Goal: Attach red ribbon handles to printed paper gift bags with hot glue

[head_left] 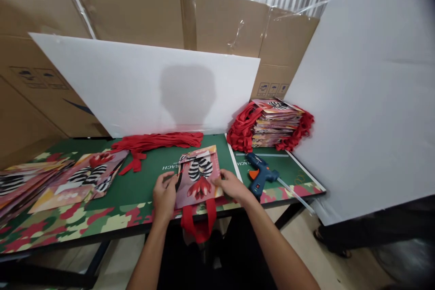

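Note:
A small printed paper bag [199, 170] lies near the table's front edge, its red ribbon handle [210, 215] hanging over that edge toward me. Black-and-white stripes and a red flower-like shape decorate its face. My left hand [165, 195] is closed on the bag's left edge, fingers bent. On the opposite side, my right hand [231, 184] pinches the right edge, thumb on top. To the right of that hand rests a blue glue gun [261, 176] with an orange trigger and a clear glue stick [295, 195] jutting out past the table edge.
Flat printed bags [78, 179] are spread at the left. Red ribbons [159, 140] lie in a bundle at the back. A tall stack of bags with red handles [277, 124] stands back right. Cardboard [224, 22] and white boards [136, 86] wall the green table [136, 190].

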`<state>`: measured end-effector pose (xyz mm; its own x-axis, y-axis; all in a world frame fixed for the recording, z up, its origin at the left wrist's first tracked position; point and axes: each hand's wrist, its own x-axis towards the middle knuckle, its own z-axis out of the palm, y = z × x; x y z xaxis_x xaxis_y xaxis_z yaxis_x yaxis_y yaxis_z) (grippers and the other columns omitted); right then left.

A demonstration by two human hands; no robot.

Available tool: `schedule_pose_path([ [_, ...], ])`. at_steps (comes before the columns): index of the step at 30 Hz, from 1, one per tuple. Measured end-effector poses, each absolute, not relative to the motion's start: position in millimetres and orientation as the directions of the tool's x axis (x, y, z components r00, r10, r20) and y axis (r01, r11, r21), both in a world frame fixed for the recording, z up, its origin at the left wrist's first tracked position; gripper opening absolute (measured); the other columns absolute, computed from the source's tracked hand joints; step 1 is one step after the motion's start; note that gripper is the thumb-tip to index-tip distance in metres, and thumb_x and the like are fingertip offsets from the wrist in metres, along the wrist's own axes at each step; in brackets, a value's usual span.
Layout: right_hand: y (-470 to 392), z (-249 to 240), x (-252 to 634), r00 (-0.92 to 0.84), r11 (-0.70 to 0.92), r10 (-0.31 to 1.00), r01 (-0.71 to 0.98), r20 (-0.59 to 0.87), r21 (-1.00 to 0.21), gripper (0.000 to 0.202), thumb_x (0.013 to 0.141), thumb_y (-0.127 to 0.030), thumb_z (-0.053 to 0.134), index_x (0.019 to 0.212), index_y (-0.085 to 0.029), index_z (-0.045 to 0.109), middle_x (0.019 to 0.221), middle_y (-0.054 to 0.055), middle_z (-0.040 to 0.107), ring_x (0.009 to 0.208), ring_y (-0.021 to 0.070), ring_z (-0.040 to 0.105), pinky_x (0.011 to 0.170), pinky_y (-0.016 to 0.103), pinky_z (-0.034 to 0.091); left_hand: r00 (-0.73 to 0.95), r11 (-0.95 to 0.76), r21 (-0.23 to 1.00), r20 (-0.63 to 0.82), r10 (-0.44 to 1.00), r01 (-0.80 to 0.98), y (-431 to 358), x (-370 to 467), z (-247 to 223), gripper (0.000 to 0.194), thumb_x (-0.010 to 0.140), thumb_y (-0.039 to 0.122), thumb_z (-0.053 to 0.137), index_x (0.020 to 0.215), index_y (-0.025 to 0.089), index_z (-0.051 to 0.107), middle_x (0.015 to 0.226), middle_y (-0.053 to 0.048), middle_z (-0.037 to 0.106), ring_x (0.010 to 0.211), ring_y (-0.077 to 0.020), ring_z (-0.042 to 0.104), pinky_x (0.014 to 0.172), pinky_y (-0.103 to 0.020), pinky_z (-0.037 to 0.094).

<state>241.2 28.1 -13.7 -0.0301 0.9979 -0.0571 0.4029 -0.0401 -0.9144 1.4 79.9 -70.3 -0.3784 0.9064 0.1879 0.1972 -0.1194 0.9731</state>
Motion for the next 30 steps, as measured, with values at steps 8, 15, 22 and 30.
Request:
schedule_pose_path([
  [8, 12, 41, 315, 0.312, 0.280, 0.921, -0.112, 0.234, -0.953, 0.031, 0.086, -0.051, 0.079, 0.095, -0.022, 0.070, 0.094, 0.003, 0.075, 0.084, 0.0230, 0.071, 0.076, 0.032, 0.058, -0.307, -0.136, 0.988, 0.150, 0.940, 0.068, 75, 3, -66, 0.048, 0.069, 0.062, 0.072, 0.097, 0.022, 0.071, 0.099, -0.009, 0.081, 0.091, -0.0295, 0.079, 0.084, -0.041, 0.064],
  [15, 82, 123, 414, 0.732, 0.576, 0.612, -0.152, 0.300, -0.803, 0.027, 0.095, -0.043, 0.074, 0.109, -0.020, 0.069, 0.099, 0.000, 0.073, 0.087, 0.0171, 0.071, 0.077, 0.028, 0.060, -0.219, -0.061, 0.990, 0.088, 0.972, 0.127, 79, 2, -68, 0.057, 0.059, 0.073, 0.076, 0.087, 0.023, 0.076, 0.092, -0.009, 0.083, 0.084, -0.0305, 0.078, 0.081, -0.039, 0.063],
  [22, 139, 137, 444, 0.723, 0.453, 0.656, -0.147, 0.217, -0.879, 0.027, 0.107, -0.036, 0.073, 0.124, -0.015, 0.070, 0.117, 0.007, 0.072, 0.095, 0.0201, 0.073, 0.082, 0.037, 0.066, -0.079, -0.065, 0.943, 0.095, 0.992, 0.327, 90, -7, -84, 0.061, 0.062, 0.081, 0.070, 0.088, 0.026, 0.080, 0.091, -0.006, 0.084, 0.088, -0.0332, 0.080, 0.075, -0.037, 0.062],
  [30, 150, 132, 451, 0.709, 0.231, 0.646, 0.170, 0.282, -0.958, 0.025, 0.108, -0.038, 0.072, 0.109, -0.014, 0.072, 0.095, 0.002, 0.073, 0.073, 0.0139, 0.070, 0.067, 0.028, 0.062, -0.049, -0.204, 0.881, 0.248, 0.968, 0.427, 73, 5, -70, 0.047, 0.074, 0.071, 0.063, 0.079, 0.026, 0.079, 0.079, -0.004, 0.081, 0.067, -0.0257, 0.072, 0.068, -0.034, 0.060],
])
